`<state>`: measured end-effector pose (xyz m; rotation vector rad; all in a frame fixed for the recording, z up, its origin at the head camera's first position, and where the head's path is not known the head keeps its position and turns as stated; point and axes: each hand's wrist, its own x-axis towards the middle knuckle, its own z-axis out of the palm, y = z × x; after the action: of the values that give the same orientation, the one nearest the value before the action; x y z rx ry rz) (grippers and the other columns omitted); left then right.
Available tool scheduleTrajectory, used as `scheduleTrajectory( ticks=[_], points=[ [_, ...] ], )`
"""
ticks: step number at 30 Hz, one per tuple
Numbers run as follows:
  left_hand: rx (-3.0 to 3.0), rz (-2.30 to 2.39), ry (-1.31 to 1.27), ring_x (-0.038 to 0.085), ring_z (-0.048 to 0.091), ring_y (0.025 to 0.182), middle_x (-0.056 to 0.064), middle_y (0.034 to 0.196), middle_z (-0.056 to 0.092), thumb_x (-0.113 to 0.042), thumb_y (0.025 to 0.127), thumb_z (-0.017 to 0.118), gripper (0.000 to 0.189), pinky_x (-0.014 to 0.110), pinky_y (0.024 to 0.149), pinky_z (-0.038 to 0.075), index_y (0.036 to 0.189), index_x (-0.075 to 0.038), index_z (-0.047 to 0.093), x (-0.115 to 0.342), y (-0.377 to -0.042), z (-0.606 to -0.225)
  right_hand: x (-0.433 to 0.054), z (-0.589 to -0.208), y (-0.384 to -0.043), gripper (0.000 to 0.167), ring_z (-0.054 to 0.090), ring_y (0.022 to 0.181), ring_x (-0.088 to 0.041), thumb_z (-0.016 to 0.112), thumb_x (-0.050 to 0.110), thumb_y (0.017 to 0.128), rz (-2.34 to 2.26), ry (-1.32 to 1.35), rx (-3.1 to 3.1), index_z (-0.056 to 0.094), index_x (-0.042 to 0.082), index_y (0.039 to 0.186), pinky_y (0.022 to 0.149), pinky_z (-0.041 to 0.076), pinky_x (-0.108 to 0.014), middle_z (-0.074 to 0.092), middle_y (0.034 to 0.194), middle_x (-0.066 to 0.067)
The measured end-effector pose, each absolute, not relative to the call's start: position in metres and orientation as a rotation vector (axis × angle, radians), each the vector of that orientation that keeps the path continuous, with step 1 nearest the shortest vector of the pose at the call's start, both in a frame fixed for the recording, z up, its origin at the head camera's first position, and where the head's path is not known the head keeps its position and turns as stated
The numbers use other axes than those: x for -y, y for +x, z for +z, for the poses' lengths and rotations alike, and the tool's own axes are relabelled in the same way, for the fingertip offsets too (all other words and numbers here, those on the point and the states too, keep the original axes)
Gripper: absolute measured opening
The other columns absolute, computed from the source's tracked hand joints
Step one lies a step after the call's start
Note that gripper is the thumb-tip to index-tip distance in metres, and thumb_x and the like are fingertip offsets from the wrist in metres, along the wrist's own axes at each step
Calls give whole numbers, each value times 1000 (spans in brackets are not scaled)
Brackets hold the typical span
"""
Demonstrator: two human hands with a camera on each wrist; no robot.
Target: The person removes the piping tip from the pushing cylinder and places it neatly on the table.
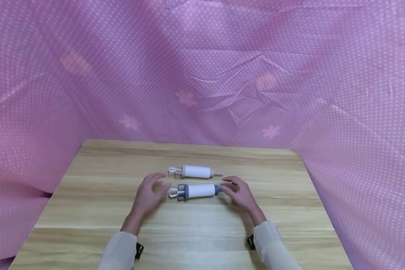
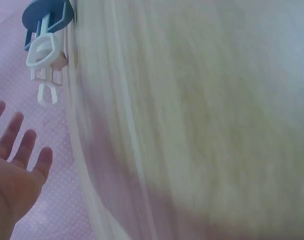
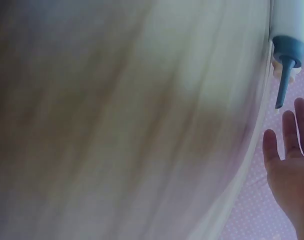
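Flanking the grey syringe (image 1: 201,190): left hand (image 1: 148,194) and right hand (image 1: 242,195) were both spread, near its ends
Beige syringe (image 1: 197,171): lay just beyond, on the wooden surface (image 1: 195,236)

in the head view, a loose off-white left sleeve (image 1: 116,252) lies toward seven o'clock, a matching right sleeve (image 1: 276,245) toward five. a small black block (image 1: 139,250) with a pale mark shows at the left one's three o'clock side; another dark block (image 1: 251,242), also pale-marked, at the right one's nine o'clock side. left hand (image 1: 148,195) and right hand (image 1: 241,194) are bare.
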<state>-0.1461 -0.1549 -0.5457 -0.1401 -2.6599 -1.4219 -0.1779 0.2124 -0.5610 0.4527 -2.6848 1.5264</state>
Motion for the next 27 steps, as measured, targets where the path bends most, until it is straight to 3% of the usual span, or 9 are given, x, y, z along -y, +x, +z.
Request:
scheduleTrajectory(
  ticks=[6,13,18,23,27],
  points=[
    [2707,-1448,-202,35,50,130,10,146,53,-53,94,68,56,69,104,38,136,-17,63,151,-148,-550,-202,-566,-179,35,66,106,-29,77,23,92,1651,495,2708,69,4,121,96,53,-49,70,118,-11],
    [2689,-1425,-265,34,52,128,10,138,60,-44,90,76,52,64,107,38,131,-13,67,139,-151,-563,-192,-535,-170,31,62,104,-47,73,4,92,1679,607,2749,66,-11,117,91,50,-63,66,113,-27],
    [2692,-1440,-292,34,52,130,9,136,61,-41,88,78,52,62,108,38,130,-12,68,130,-154,-563,-194,-561,-186,31,62,102,-43,77,7,89,1661,635,2737,69,-5,117,88,52,-59,67,112,-22],
    [2736,-1491,-276,38,49,132,10,138,58,-41,86,81,53,64,108,37,130,-14,68,123,-157,-562,-193,-565,-191,33,63,103,-30,81,16,88,1625,653,2764,71,4,116,90,53,-48,68,113,-12],
    [2732,-1494,-279,36,54,125,10,135,59,-43,84,82,56,64,104,41,130,-15,68,121,-161,-564,-191,-565,-194,34,62,104,-26,82,20,86,1589,664,2773,71,8,116,93,51,-46,68,113,-7]
  ],
)
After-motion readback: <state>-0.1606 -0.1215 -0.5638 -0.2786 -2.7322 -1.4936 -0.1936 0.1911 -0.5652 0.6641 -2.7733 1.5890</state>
